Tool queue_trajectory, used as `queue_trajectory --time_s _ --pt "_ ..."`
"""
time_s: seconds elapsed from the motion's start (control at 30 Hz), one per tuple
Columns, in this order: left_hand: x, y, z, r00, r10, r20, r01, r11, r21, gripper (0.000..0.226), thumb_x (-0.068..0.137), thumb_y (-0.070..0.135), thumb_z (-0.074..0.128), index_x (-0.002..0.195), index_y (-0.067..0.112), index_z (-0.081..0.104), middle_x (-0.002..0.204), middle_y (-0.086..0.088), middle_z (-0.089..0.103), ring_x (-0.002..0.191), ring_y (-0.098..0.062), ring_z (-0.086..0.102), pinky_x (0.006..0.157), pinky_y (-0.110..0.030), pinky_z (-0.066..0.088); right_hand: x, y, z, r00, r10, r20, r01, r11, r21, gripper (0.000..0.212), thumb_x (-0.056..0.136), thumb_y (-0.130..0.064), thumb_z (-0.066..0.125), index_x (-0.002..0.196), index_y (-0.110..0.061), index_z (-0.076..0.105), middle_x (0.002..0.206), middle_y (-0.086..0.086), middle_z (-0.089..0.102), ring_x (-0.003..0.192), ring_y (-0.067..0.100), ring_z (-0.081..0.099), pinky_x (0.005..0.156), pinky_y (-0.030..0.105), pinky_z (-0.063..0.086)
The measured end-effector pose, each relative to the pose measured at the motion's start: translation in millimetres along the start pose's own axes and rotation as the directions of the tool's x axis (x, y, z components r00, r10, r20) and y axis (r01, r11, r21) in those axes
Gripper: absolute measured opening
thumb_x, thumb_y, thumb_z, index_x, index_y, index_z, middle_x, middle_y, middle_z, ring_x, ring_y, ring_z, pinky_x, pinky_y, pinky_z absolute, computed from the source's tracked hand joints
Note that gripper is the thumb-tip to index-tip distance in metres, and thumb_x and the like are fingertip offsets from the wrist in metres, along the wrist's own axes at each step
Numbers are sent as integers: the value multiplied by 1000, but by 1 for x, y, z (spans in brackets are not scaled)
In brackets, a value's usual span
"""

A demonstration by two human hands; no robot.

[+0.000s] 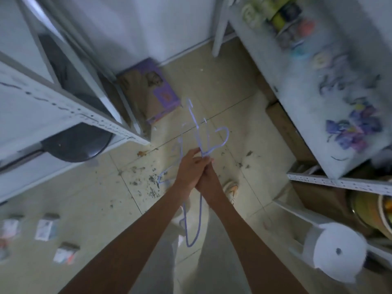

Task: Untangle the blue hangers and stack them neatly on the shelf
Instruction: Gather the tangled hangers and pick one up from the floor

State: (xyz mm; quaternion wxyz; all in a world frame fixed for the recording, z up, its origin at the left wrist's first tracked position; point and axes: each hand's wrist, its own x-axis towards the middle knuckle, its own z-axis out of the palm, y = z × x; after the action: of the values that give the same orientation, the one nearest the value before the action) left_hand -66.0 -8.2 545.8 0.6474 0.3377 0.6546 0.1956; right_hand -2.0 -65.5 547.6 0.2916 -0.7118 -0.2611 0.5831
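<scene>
A bunch of thin blue wire hangers [196, 132] is held in the air over the floor, hooks pointing away from me and loops hanging down past my wrists. My left hand [191, 166] grips the bunch from the left. My right hand [209, 177] is pressed against it from the right, fingers curled round the same wires. The white shelf [307, 66] stands at the right, its top covered with small items. The picture is blurred by motion.
A white metal rack [74, 115] with a dark round pan [78, 145] stands at the left. A purple box [157, 92] lies on the tiled floor ahead, with dirt scattered around. Small packets [45, 227] lie at bottom left. A white roll [337, 251] sits at bottom right.
</scene>
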Motion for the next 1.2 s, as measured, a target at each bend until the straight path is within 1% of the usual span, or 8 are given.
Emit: queue_trajectory --time_s 0.1,0.17,0.23,0.37,0.53,0.67,0.87,1.2 --pt "-47 13 -4 994 85 -62 -74 984 160 14 84 26 71 91 16 78 73 -1 76 74 -18 74 71 -29 59 -51 -13 -5 996 -32 -77 35 999 35 33 104 -42 44 128 -22 54 96 -5 70 86 23 67 76 37 56" --pt "-70 21 -6 979 173 -110 -142 959 244 20 92 25 65 80 15 78 64 3 71 61 -13 69 57 -19 52 -77 -16 -9 992 -55 -110 62 997 55 25 105 -36 40 115 -22 58 64 -5 63 58 16 59 57 31 48" --pt "-86 32 -10 971 215 -107 -184 952 243 24 97 22 60 82 13 78 65 1 73 58 -10 68 55 -16 51 -102 -19 -15 978 -74 -196 90 993 75 31 102 -39 37 98 -16 58 53 2 60 48 15 56 53 30 46" --pt "-107 52 -8 981 185 54 -184 983 -14 23 102 10 51 101 -3 69 75 -18 73 58 -26 70 59 -32 60 -139 -20 -36 946 -32 -321 96 978 186 26 101 -21 40 84 -13 57 49 3 57 46 18 54 51 32 45" --pt "-120 84 19 951 261 164 -261 965 -23 23 105 11 46 99 -3 63 63 -13 57 45 -18 59 51 -28 55 -164 -21 -85 881 -16 -473 127 971 204 38 107 -24 41 74 -12 55 57 13 65 45 6 48 49 16 38" --pt "-123 106 59 941 255 224 -262 965 4 23 104 13 48 92 3 64 60 -10 53 38 -15 51 49 -26 47 -178 -21 -129 818 -39 -573 180 965 192 46 104 -33 41 62 -20 52 55 6 60 52 12 47 57 29 41" --pt "-136 143 128 901 271 338 -320 943 97 21 102 19 52 90 9 66 54 1 51 35 -5 32 37 -16 25 -206 -45 -198 739 -149 -657 360 912 198 46 107 -28 43 64 -11 46 50 -8 43 47 5 38 49 18 35" --pt "-151 238 239 835 394 385 -461 882 97 37 104 33 49 88 6 70 62 -6 56 42 -10 37 42 -19 29 -212 -84 -329 672 -180 -718 469 854 225 47 108 -30 45 63 -21 37 53 -6 34 49 12 33 50 29 32"
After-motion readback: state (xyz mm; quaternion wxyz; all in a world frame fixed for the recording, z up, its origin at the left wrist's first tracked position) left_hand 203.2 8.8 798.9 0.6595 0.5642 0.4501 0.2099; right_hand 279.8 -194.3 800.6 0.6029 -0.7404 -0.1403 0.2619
